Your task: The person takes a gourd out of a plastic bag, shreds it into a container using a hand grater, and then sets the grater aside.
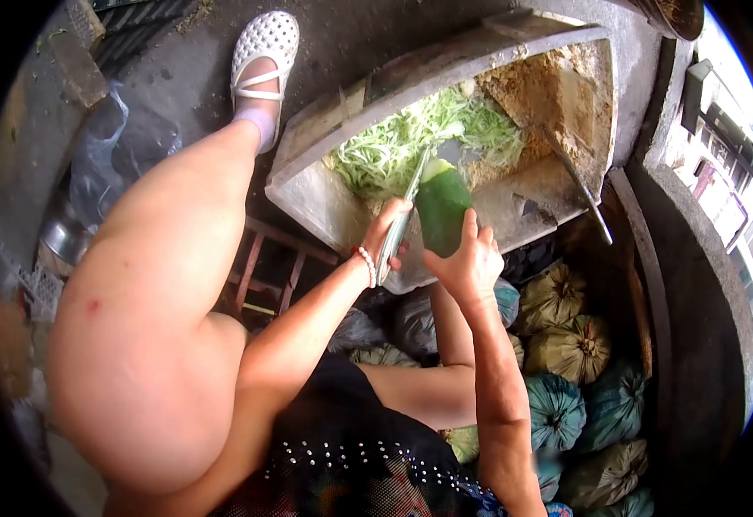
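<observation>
My left hand (pixel 385 231) is closed around a long, narrow grater (pixel 412 191), which is tilted and seen almost edge-on. In my right hand (pixel 469 261) is a thick, dark green gourd (pixel 443 205), gripped near its lower end. Its pale, cut upper end lies close beside the grater; whether the two touch, I cannot tell. Beyond both hands, pale green shreds (pixel 393 142) are heaped in a worn grey trough (pixel 329 129). Tan crumbly meal (pixel 557 90) covers the trough's right end.
A long stick (pixel 581 188) leans over the trough's near right side. Several tied plastic bags (pixel 579 349) are piled at lower right, beside a curved wall (pixel 695 250). My foot in a white shoe (pixel 264 52) stands left of the trough. A clear plastic bag (pixel 113 146) and metal bowl (pixel 68 234) lie farther left.
</observation>
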### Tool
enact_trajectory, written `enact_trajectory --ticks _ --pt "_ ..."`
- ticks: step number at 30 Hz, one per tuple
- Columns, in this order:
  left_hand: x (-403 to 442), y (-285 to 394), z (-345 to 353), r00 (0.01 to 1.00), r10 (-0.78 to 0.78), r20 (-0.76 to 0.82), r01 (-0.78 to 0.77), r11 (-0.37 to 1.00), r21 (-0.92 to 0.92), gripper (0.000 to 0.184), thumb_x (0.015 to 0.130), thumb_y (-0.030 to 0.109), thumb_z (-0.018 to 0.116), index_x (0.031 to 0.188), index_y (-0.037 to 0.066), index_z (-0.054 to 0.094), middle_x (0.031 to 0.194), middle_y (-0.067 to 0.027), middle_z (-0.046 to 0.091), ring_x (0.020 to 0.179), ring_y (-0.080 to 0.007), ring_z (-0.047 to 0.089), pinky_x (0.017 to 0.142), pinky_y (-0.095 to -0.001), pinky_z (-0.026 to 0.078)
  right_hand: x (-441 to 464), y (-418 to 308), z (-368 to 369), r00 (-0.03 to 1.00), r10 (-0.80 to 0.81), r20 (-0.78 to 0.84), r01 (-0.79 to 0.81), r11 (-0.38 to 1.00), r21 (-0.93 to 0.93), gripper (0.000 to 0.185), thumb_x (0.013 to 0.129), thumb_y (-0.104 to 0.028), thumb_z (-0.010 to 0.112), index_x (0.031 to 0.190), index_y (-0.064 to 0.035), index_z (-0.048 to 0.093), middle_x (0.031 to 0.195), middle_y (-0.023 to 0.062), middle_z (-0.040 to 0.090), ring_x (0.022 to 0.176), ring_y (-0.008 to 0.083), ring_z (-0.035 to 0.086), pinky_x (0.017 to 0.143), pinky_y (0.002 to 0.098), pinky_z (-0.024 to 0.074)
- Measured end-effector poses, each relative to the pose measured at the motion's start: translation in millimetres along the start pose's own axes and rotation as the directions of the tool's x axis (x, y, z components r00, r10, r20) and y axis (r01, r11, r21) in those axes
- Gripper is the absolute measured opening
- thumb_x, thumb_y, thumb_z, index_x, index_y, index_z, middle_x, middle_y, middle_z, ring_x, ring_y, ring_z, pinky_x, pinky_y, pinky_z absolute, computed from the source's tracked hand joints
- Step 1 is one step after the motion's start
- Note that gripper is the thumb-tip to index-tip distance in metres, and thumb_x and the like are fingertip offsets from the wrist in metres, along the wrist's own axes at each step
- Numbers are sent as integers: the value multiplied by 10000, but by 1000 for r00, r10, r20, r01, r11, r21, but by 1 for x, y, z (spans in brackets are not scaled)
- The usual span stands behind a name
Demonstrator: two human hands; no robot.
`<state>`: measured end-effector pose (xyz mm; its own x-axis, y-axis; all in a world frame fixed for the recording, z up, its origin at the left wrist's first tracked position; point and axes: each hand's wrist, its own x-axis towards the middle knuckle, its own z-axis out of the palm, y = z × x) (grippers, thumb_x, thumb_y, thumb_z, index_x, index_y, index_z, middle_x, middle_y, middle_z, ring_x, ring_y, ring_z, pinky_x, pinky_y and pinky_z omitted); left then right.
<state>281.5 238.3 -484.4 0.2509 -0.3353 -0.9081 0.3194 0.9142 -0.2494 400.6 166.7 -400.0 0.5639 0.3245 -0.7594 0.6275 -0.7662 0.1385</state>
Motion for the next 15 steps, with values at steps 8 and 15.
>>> enact_trajectory --ticks 8,15 --pt "7 -11 -3 998 -24 63 25 999 -21 559 766 618 539 1038 130 561 769 -10 517 589 -103 502 323 -195 306 -30 -12 -21 997 -71 13 71 997 25 912 607 -382 801 1337 6 415 1012 232 526 912 405 575 761 490 502" --pt "0 -4 -3 999 -54 4 54 999 7 550 752 603 569 983 104 570 704 -28 519 530 -100 491 309 -200 302 -34 1 -32 988 -155 21 156 982 -105 902 589 -350 797 1335 -1 428 1030 235 515 902 396 565 756 479 492"
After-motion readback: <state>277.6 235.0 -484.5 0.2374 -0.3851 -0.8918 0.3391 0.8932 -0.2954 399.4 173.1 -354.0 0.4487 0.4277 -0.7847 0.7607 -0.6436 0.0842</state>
